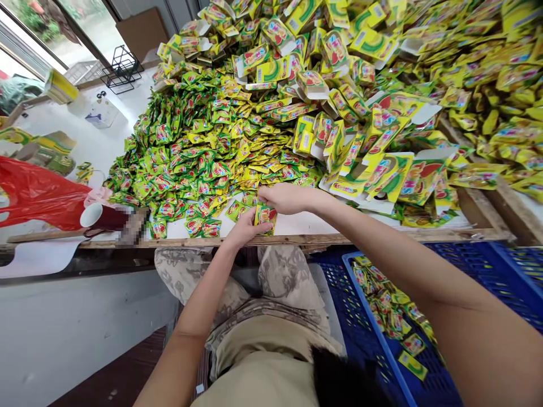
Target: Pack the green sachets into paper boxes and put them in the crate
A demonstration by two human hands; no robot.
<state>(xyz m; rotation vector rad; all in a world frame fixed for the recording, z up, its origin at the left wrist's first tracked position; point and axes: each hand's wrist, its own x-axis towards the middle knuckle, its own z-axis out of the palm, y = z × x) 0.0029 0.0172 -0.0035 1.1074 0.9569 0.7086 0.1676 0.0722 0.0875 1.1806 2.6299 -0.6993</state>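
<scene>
A: Where is the small box?
B: The small box (266, 217) is between the two hands, just above the table's near edge.

A: How does the left hand hold it?
B: The left hand (245, 228) is mostly closed, fingers bent behind the box and thumb across its lower front.

A: And the right hand?
B: The right hand (287, 198) has its fingers curled in at the top of the box; whether they grip it or only press there, B cannot tell.

A: What lies nearest?
B: A green packet (236, 211) is just left of the left hand, on the white table (307, 224). Beyond it, ahead and to the left of both hands, spreads a heap of green and yellow packets (182, 161).

A: Farther out?
B: A pile of yellow-green cartons (292, 62) rises ahead and to the right of the right hand. Well left of the left hand are a dark red cup (106, 217) and a red plastic bag (40, 195). Below the hands, to the right, a blue crate (374, 323) contains more packets.
</scene>
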